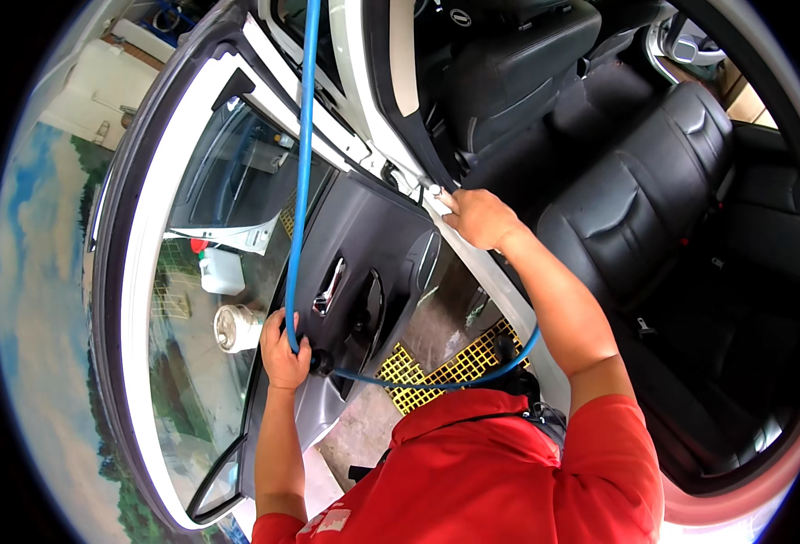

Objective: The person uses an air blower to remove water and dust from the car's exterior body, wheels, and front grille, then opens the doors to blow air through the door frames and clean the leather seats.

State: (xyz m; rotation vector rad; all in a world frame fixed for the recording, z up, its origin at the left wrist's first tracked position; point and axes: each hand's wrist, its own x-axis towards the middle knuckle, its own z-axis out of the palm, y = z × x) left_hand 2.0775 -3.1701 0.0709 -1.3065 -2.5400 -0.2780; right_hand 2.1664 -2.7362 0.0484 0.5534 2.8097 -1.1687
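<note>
My left hand (285, 357) is at the window sill of an open car door (372, 204), its fingers and thumb around a blue hose (302, 170). Just beside it, against the dark door panel, is a round black fitting (321, 362), partly hidden. From there the hose loops across in front of my body. My right hand (485, 219) reaches to the door pillar (464, 255) near the hinge side. It grips a small slim object with a pale, shiny tip (435, 190); the fist hides most of it, so its kind is unclear.
Black leather rear seats (617, 204) and a front seat (529, 54) fill the car's interior at right. Yellow floor grating (440, 367) lies below the door gap. Through the door glass show a white jug (221, 272) and a white bucket (236, 328).
</note>
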